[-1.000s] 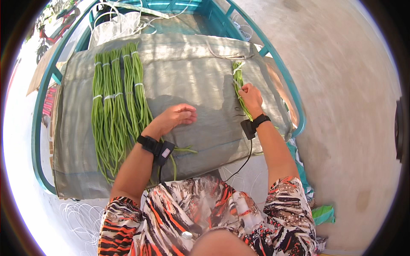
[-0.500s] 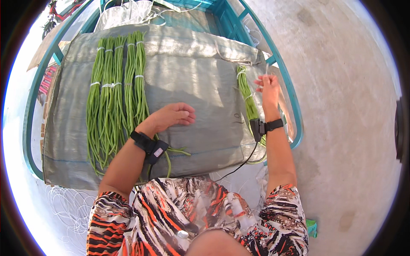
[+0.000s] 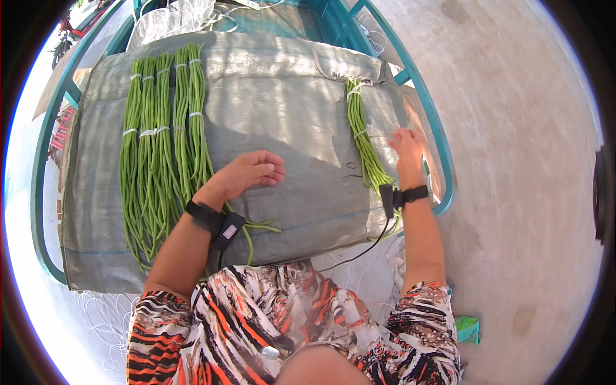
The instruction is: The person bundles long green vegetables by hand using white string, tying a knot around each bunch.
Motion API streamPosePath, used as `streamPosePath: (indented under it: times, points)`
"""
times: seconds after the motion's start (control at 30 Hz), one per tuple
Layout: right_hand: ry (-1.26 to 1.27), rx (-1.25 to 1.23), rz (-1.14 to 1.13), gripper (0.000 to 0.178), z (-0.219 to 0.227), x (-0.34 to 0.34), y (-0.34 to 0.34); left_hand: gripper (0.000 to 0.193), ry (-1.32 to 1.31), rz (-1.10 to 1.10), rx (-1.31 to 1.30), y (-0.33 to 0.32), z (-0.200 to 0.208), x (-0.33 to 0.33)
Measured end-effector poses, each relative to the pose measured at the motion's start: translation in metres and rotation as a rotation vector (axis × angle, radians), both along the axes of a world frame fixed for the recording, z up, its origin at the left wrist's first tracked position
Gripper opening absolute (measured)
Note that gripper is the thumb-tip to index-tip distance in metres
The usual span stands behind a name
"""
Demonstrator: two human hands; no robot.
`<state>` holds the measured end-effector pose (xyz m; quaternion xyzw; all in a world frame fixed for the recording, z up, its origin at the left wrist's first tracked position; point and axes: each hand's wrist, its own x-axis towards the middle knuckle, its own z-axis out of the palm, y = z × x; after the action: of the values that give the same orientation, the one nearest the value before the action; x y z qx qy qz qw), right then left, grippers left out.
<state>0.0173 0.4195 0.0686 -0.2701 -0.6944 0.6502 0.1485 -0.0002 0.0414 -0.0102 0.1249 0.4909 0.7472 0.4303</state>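
Several bundles of green long beans (image 3: pixel 144 160) lie side by side on the left of a grey woven sheet (image 3: pixel 282 122), tied with white bands. One more tied bundle of long beans (image 3: pixel 364 138) is on the right. My right hand (image 3: pixel 408 147) hovers just right of that bundle, fingers loosely apart and holding nothing that I can see. Over the middle of the sheet hangs my left hand (image 3: pixel 251 171), fingers slightly bent with nothing visible in them. Its forearm covers the lower ends of the nearest left bundle. Both wrists wear black straps with small boxes.
A teal metal rail (image 3: pixel 427 122) curves around the sheet's sides. Clear plastic bags (image 3: pixel 170 22) and white strands are at the far edge. A black cable (image 3: pixel 359 251) runs from my right wrist toward my body. Coiled white strands (image 3: pixel 102 321) hang below left.
My right hand has moved down and nearer to me, away from the right bundle's upper part. My left hand keeps nearly the same pose. The whole view has shifted slightly.
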Motion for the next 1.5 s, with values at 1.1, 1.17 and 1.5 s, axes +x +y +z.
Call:
streamPosePath:
  times: [1.1,1.17,1.5]
  points:
    - [-0.072,1.307,0.223,0.004,-0.028,-0.022,-0.032,0.02,-0.009,0.001,0.0,0.0,-0.002,0.001]
    - [0.148,0.962,0.21,0.003,-0.014,-0.031,-0.035,0.02,-0.004,0.0,0.0,0.002,0.001,0.002]
    - [0.79,0.709,-0.353,0.006,0.073,-0.035,-0.029,0.021,-0.021,0.008,0.014,0.0,-0.006,0.001]
